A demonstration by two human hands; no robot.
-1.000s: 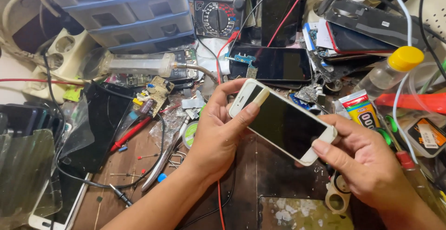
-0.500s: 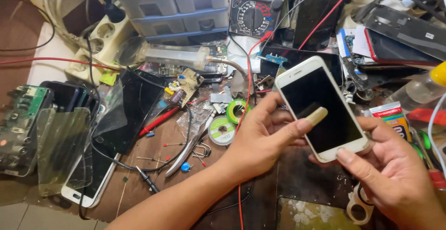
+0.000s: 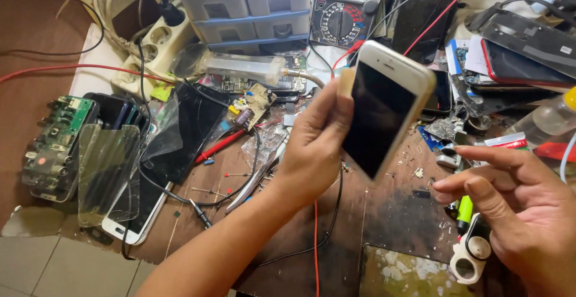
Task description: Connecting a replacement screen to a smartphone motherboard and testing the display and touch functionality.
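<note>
Head view, left hand point(image 3: 315, 147) gripping slim glossy white smartphone point(image 3: 384, 108) upright, right hand point(image 3: 516, 207) empty, fingers loosely curled

Cluttered repair table over a tiled floor

A worn, dark brown wooden table point(image 3: 396, 213), scuffed and stained, fills most of the frame under even, soft light. Pale grey floor tiles point(image 3: 54, 270) show at the lower left. At the upper left, bare brown surface point(image 3: 30, 33) lies beside a white sheet point(image 3: 90, 72).
</note>
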